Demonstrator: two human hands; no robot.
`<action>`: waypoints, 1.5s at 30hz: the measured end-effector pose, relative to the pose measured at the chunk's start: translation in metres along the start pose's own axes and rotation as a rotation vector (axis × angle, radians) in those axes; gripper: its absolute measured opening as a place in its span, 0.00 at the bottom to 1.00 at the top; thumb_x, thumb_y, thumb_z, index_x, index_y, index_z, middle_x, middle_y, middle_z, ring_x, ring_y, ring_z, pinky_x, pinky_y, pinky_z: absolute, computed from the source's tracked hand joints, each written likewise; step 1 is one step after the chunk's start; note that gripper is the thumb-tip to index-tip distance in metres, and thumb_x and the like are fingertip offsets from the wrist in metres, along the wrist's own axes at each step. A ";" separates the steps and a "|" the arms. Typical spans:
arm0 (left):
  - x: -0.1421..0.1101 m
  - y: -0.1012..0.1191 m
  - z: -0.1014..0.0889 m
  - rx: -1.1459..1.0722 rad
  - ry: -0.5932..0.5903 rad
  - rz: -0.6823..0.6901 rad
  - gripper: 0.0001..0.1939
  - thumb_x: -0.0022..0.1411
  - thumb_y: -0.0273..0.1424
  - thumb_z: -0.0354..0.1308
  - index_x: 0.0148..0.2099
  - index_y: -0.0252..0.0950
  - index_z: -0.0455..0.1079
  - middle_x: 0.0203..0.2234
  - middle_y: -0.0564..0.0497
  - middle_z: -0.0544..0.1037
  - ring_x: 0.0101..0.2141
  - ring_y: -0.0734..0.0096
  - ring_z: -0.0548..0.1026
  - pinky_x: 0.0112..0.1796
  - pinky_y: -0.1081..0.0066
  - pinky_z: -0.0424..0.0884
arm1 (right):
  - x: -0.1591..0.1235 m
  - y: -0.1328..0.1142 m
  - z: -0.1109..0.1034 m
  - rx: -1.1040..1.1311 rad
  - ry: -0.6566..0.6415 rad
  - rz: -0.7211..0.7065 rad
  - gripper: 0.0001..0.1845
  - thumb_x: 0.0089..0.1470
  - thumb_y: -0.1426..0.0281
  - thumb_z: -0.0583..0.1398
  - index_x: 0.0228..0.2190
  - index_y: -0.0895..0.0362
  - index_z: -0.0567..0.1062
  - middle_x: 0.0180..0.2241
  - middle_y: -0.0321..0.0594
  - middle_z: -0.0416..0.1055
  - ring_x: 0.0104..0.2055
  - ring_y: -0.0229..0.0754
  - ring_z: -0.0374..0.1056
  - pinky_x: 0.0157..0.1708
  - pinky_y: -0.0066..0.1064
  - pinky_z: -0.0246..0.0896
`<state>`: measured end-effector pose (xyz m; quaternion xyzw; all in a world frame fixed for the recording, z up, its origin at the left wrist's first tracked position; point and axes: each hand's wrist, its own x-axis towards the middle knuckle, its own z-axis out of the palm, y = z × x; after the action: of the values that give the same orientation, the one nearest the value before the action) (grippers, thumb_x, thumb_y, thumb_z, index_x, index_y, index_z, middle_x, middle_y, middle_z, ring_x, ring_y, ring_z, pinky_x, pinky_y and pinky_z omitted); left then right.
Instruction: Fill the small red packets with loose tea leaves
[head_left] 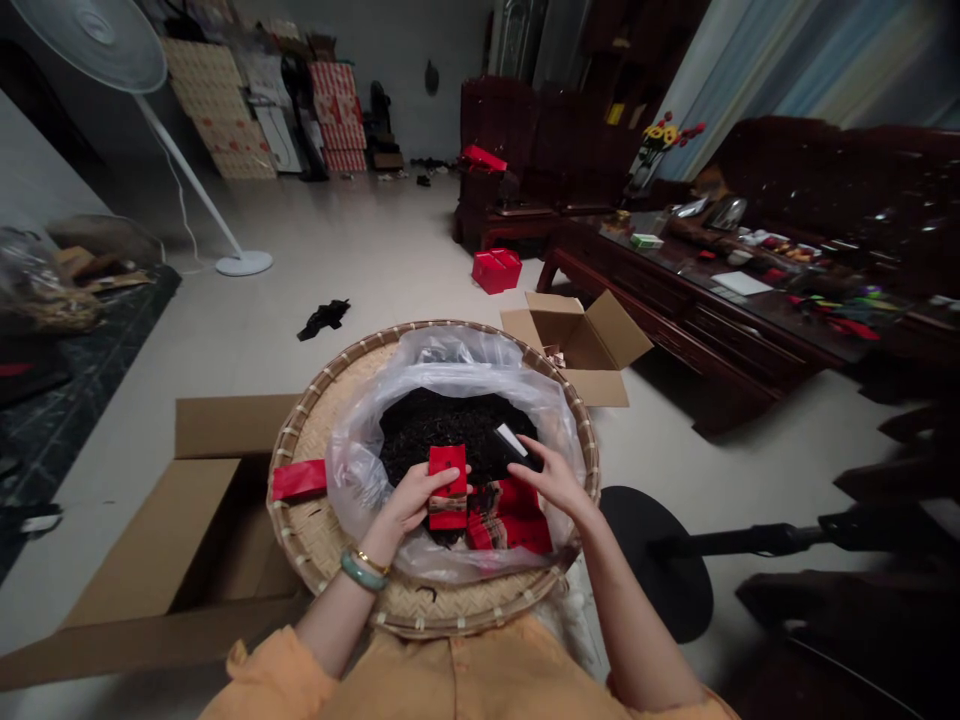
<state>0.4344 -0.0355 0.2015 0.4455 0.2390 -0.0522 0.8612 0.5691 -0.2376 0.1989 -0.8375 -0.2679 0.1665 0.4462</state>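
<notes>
your left hand [411, 497] is closed round a small red packet [448, 482], thumb across its front, packet upright over the near part of the bag's mouth. your right hand [556, 478] grips a black object [512, 441] with a white face between thumb and fingers, just right of the packet and over the dark fill; what it is exactly, you cannot tell from here. below both: a translucent plastic bag [352, 455], mouth spread wide, holding a heap of dark loose leaves [420, 425]. more red packets [517, 515] lie at the bag's near right side, under your right hand, printed with dark and tan patterns; their number is unclear. the bag sits on a round woven bamboo tray [465, 603] with a bound rim, directly in front of you. a single flat red pouch [299, 480] lies at the tray's left edge, just beside the bag. on your left wrist, a green bangle [363, 572] and a gold-coloured one. left of the tray, an open cardboard box [154, 540]; beyond its far right rim, a smaller open carton [619, 330]. farther off on the floor, a red box [496, 270], near a dark wooden coffee table [675, 285].
</notes>
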 end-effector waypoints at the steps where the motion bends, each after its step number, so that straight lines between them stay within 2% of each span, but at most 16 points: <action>1: 0.000 -0.001 0.000 0.019 -0.010 -0.007 0.20 0.45 0.32 0.68 0.41 0.28 0.72 0.39 0.38 0.78 0.32 0.59 0.78 0.31 0.65 0.76 | -0.001 -0.010 -0.003 0.030 -0.072 -0.030 0.34 0.45 0.58 0.62 0.52 0.59 0.66 0.52 0.47 0.67 0.53 0.49 0.64 0.53 0.40 0.57; 5: 0.000 -0.002 0.002 0.110 -0.066 -0.027 0.22 0.43 0.34 0.69 0.40 0.27 0.73 0.31 0.41 0.79 0.30 0.62 0.78 0.32 0.66 0.74 | 0.002 -0.041 -0.006 0.021 -0.267 -0.118 0.33 0.41 0.58 0.65 0.49 0.57 0.70 0.49 0.45 0.70 0.51 0.51 0.66 0.51 0.40 0.58; 11: -0.002 -0.004 0.005 0.157 -0.063 -0.037 0.23 0.40 0.34 0.70 0.39 0.28 0.72 0.27 0.45 0.78 0.27 0.64 0.77 0.31 0.64 0.74 | 0.013 -0.062 0.005 -0.080 -0.372 -0.155 0.29 0.42 0.59 0.65 0.47 0.56 0.73 0.45 0.43 0.73 0.46 0.51 0.69 0.45 0.37 0.62; 14: -0.001 -0.005 0.005 0.157 -0.039 -0.041 0.23 0.39 0.34 0.70 0.38 0.27 0.72 0.27 0.45 0.78 0.27 0.64 0.77 0.29 0.65 0.74 | 0.015 -0.067 0.011 -0.113 -0.368 -0.144 0.25 0.43 0.61 0.64 0.45 0.54 0.75 0.42 0.40 0.75 0.44 0.50 0.70 0.43 0.35 0.63; 19: -0.003 -0.006 0.006 0.165 -0.075 -0.073 0.23 0.40 0.35 0.70 0.37 0.27 0.72 0.25 0.45 0.78 0.27 0.62 0.77 0.28 0.65 0.74 | 0.014 -0.070 0.012 -0.138 -0.369 -0.124 0.20 0.44 0.63 0.63 0.41 0.53 0.77 0.38 0.37 0.77 0.40 0.48 0.71 0.39 0.30 0.62; 22: -0.003 -0.003 0.003 0.163 -0.086 -0.032 0.22 0.42 0.37 0.69 0.38 0.28 0.72 0.26 0.46 0.77 0.26 0.66 0.76 0.27 0.69 0.73 | 0.014 -0.069 0.011 -0.148 -0.383 -0.127 0.19 0.45 0.63 0.63 0.41 0.52 0.78 0.36 0.35 0.78 0.39 0.47 0.71 0.37 0.29 0.61; 25: -0.001 0.000 0.000 0.118 -0.041 0.037 0.24 0.47 0.40 0.66 0.44 0.31 0.72 0.28 0.47 0.78 0.26 0.71 0.75 0.26 0.73 0.72 | 0.015 -0.067 0.011 -0.153 -0.388 -0.122 0.19 0.44 0.62 0.63 0.41 0.52 0.78 0.35 0.34 0.78 0.39 0.47 0.71 0.36 0.28 0.61; 28: 0.002 0.002 -0.003 0.116 0.017 0.062 0.26 0.49 0.41 0.64 0.49 0.33 0.70 0.30 0.47 0.78 0.27 0.71 0.75 0.27 0.74 0.71 | 0.015 -0.066 0.012 -0.146 -0.392 -0.108 0.19 0.44 0.63 0.62 0.41 0.53 0.77 0.35 0.34 0.78 0.39 0.47 0.71 0.35 0.28 0.60; 35: 0.006 0.001 -0.003 0.151 0.057 0.089 0.24 0.48 0.40 0.64 0.46 0.31 0.72 0.27 0.48 0.78 0.24 0.74 0.73 0.26 0.75 0.69 | 0.017 -0.064 0.013 -0.118 -0.411 -0.097 0.20 0.44 0.63 0.63 0.41 0.54 0.77 0.34 0.33 0.78 0.37 0.46 0.71 0.34 0.28 0.60; 45: 0.004 0.004 0.000 0.145 0.077 0.135 0.22 0.46 0.39 0.66 0.41 0.31 0.74 0.25 0.51 0.78 0.23 0.75 0.72 0.26 0.75 0.67 | 0.013 -0.067 0.015 -0.105 -0.385 -0.097 0.20 0.45 0.61 0.63 0.41 0.53 0.77 0.38 0.34 0.77 0.40 0.48 0.71 0.39 0.30 0.62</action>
<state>0.4387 -0.0330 0.2025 0.5235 0.2370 0.0057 0.8184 0.5516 -0.1897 0.2463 -0.7986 -0.3964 0.2875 0.3498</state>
